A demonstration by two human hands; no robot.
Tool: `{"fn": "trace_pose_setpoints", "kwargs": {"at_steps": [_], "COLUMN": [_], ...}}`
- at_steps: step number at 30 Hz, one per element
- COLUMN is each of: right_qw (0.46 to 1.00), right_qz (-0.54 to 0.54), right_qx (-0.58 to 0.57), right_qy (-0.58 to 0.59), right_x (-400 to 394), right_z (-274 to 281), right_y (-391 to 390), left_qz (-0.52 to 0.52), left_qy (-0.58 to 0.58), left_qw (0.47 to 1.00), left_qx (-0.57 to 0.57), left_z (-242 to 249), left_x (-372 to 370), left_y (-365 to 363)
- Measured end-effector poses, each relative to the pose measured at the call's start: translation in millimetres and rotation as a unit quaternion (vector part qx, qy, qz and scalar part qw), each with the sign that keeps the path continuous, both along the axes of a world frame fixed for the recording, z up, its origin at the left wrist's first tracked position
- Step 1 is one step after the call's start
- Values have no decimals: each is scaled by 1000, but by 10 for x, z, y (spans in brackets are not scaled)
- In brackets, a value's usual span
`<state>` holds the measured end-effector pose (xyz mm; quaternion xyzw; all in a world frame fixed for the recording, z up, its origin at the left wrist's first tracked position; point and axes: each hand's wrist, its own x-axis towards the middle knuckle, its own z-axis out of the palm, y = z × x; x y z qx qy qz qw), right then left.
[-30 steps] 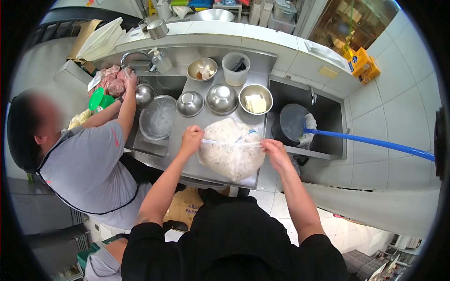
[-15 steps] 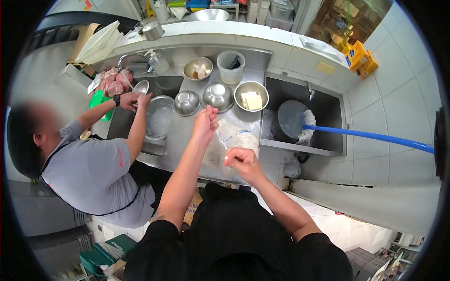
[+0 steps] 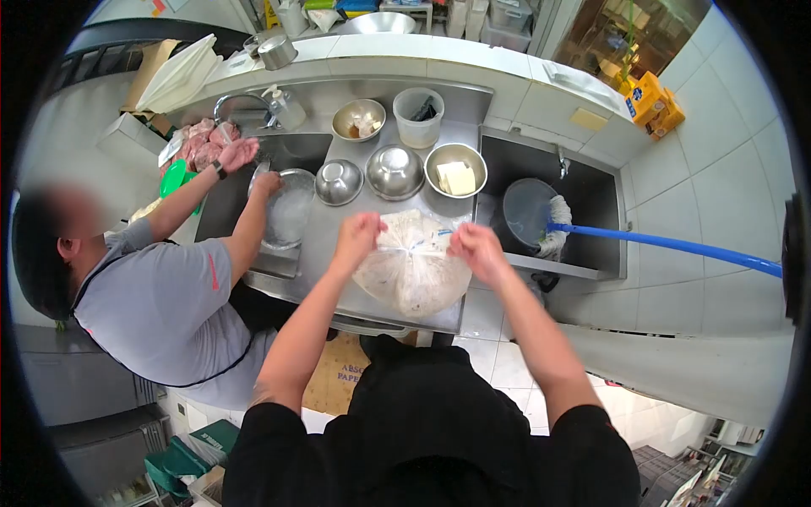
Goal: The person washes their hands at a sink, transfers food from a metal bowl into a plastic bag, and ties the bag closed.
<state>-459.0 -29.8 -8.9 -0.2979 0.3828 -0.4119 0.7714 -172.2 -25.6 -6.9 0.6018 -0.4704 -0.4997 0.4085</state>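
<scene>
A clear plastic bag (image 3: 414,283) with whitish contents rests on the steel counter, gathered at its neck. What looks like a thin tie (image 3: 411,248) crosses the neck and runs out toward both hands. My left hand (image 3: 361,238) is closed in a pinch at its left end. Opposite it, my right hand (image 3: 476,250) pinches the right end. The part inside my fingers is too small to make out clearly. Just beyond the bag stand a steel bowl (image 3: 433,177) with pale yellow blocks and two upturned steel bowls (image 3: 394,171).
At the left sink, a person (image 3: 160,296) reaches toward a bowl of cloudy water (image 3: 296,239). Raw meat (image 3: 198,145) lies behind. A mop handle (image 3: 667,242) juts from the bucket (image 3: 522,221) in the right sink. A plastic tub (image 3: 417,131) stands at the back.
Both hands have come level on either side of the bag and spread apart, and its neck is now cinched. The other person's hands have separated; one has lowered toward the bowl.
</scene>
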Motion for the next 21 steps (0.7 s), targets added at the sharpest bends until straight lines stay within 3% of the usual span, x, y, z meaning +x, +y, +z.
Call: {"fn": "trace_pose_setpoints", "kwargs": {"at_steps": [1,2,3,4,5,6,7,8,9,10,11,13,15,16,18,21], "right_qw": [999,991,969,954,915,837,837,626,626,669,708,752,804,803,754,777], "right_qz": [7,92,174,138,169,299,301,359,356,278,202,-14,-101,-100,33,41], "right_qx": [32,-16,-68,-79,-135,-310,-308,-419,-417,-421,-421,-500,-385,-387,-242,-215], "right_qy": [36,100,162,255,341,338,336,551,554,546,531,430,442,442,610,591], "right_x": [91,214,388,854,1310,1775,1932,1963,1925,1819,1693,1345,867,758,643,748], "right_z": [109,81,52,434,586,-405,182,938,838,640,475,353,728,596,134,-70], "right_y": [-254,-581,-798,-731,-586,-624,117,399,450,452,468,236,215,188,110,10], "left_qz": [-53,-106,-110,-112,-105,-98,-97,47,185,198,201,124,145,162,175,111], "left_qy": [-49,-96,-56,-16,-43,-69,-69,160,379,415,418,344,372,398,424,460], "left_qw": [990,960,968,975,986,991,992,984,905,887,885,912,907,899,888,880], "left_qx": [-123,-242,-217,-192,-125,-55,-53,-59,-61,-33,-31,-188,-133,-78,-25,37], "left_z": [-63,-129,-153,-162,-131,-79,-168,-332,-483,-655,-829,-983,-800,-669,-576,-713], "left_x": [-52,-171,-403,-711,-1068,-1313,-1342,-1338,-1341,-1284,-1261,-1184,-1165,-1173,-1178,-1112], "left_y": [212,422,562,620,530,379,217,8,-121,-138,-125,-140,-78,-64,-84,-90]}}
